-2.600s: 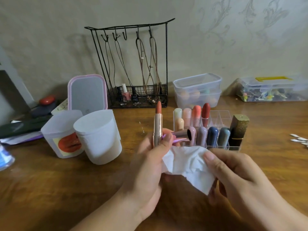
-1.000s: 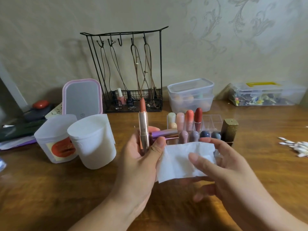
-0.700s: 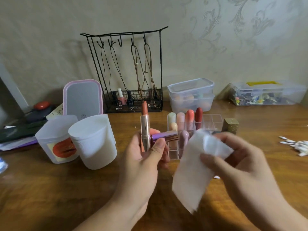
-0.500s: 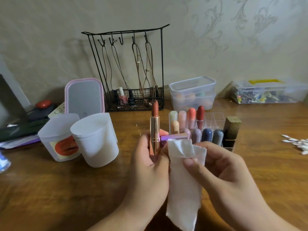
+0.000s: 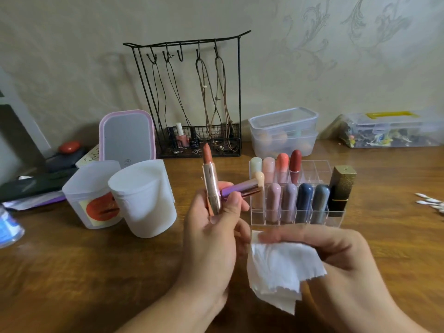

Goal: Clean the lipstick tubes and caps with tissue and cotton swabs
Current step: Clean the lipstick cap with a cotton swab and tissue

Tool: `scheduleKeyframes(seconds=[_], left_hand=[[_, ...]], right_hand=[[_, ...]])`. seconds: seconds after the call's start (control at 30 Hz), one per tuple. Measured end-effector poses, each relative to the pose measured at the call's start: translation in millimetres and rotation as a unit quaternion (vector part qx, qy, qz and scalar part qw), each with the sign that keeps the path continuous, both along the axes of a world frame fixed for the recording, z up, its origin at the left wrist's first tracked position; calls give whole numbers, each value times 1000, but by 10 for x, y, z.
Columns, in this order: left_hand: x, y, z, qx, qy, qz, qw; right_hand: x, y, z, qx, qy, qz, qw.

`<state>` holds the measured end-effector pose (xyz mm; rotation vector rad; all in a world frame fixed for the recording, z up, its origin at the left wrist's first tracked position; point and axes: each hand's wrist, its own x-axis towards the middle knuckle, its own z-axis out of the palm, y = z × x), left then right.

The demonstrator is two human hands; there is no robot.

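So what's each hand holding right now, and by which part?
The left hand holds the open lipstick by its lower barrel, plus the purple cap. The right hand pinches the tissue at its top edge.

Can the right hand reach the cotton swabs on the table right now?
Probably yes. The cotton swabs lie in the open on the right hand's own side, nothing between them. But that hand holds the tissue, so it would have to free some fingers first.

Home dressing table: wooden tabletop (image 5: 72, 272) against patterned wallpaper (image 5: 336, 44), wire jewellery stand (image 5: 189, 97) with necklaces, pink-framed mirror (image 5: 127, 138), clear lipstick organiser (image 5: 298, 212)
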<state>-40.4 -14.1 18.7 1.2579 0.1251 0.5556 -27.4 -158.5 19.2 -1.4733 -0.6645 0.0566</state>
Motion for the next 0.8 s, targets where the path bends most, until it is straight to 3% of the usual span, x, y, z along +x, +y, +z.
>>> scheduleKeyframes(seconds=[0.07, 0.13, 0.27, 0.4, 0.53, 0.67, 0.73, 0.8], left_hand=[[-8, 13, -8, 3, 6, -13, 1000], [1, 13, -33, 17, -3, 1, 1000], [34, 1, -93, 7, -23, 5, 1000], [27, 20, -99, 4, -21, -9, 1000], [19, 17, -96, 23, -30, -11, 999], [26, 3, -73, 39, -48, 9, 998], [18, -7, -63, 56, -41, 28, 997], [16, 7, -73, 97, -42, 57, 993]], right_hand=[[29, -34, -14, -90, -100, -55, 989], [50, -37, -51, -182, -230, -105, 950], [-32, -31, -24, -243, -295, -57, 922], [-50, -28, -1, -241, -324, -40, 914], [-110, 0, 81, -206, -311, -38, 927], [-109, 22, 10, -175, -344, -106, 917], [-144, 31, 19, -155, -264, -84, 948], [-167, 69, 18, -100, -111, -14, 989]])
